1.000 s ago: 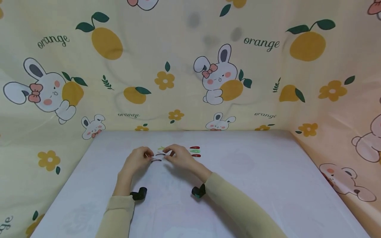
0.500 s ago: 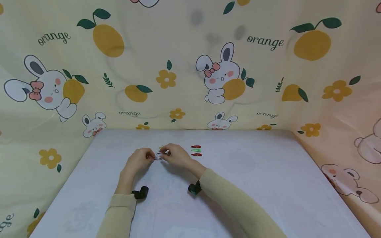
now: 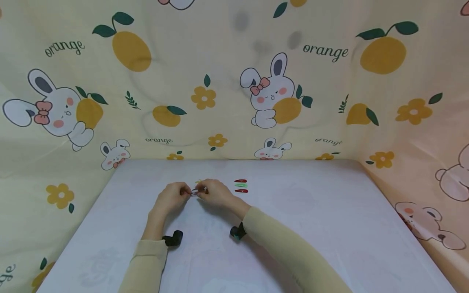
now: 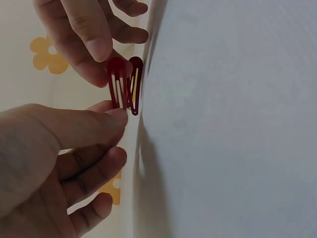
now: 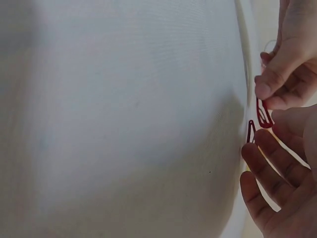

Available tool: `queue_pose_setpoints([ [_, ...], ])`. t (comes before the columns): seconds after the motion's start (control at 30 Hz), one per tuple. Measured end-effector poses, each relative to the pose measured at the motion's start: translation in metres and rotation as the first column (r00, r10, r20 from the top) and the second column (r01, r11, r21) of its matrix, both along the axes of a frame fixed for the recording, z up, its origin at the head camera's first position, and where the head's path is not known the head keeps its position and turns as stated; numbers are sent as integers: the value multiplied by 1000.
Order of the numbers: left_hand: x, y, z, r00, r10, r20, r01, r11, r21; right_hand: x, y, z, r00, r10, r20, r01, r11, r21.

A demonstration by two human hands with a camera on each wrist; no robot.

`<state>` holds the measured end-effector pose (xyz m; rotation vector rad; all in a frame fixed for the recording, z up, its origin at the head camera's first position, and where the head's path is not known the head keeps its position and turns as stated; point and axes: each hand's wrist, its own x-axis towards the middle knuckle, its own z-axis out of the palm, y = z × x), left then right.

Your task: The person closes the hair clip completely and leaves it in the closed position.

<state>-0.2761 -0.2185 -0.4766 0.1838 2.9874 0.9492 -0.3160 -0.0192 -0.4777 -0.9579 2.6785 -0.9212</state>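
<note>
My left hand (image 3: 171, 198) pinches a red snap hair clip (image 4: 117, 67) by its narrow end, between thumb and index finger. The rounded end of this clip points toward my right hand (image 3: 218, 194), whose thumb and index finger close in around that end. Its other fingers are spread loosely, as the right wrist view shows. Just behind the held clip is a second red hair clip (image 4: 136, 61), partly covered by the first. Farther back, a yellow hair clip (image 3: 198, 182) is mostly hidden behind my right hand.
Right of my hands, a red clip (image 3: 240, 181), a green clip (image 3: 240, 185) and another red clip (image 3: 241, 191) lie in a short column on the white table (image 3: 311, 236). A printed curtain (image 3: 227, 61) hangs behind the table.
My right hand has moved left and slightly nearer, from beside the second clip to the rounded end of the held clip. My left hand has barely shifted, still pinching that clip.
</note>
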Motion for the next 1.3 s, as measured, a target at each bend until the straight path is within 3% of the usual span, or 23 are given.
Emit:
queue_pose_setpoints([
  [0.33, 2, 10, 5, 994, 13, -106, -9, 999, 36, 4, 4, 3, 999, -40, -23, 39, 999, -29],
  [0.8, 11, 26, 23, 976, 2, -216, 12, 998, 64, 19, 22, 16, 990, -119, -75, 101, 971, -217],
  [1.1, 12, 45, 37, 941, -5, -339, 28, 998, 64, 29, 42, 28, 987, -154, -49, 127, 924, -360],
  [1.3, 12, 61, 47, 919, -36, -392, 87, 990, 114, 31, 60, 34, 981, -190, -43, 150, 878, -455],
])
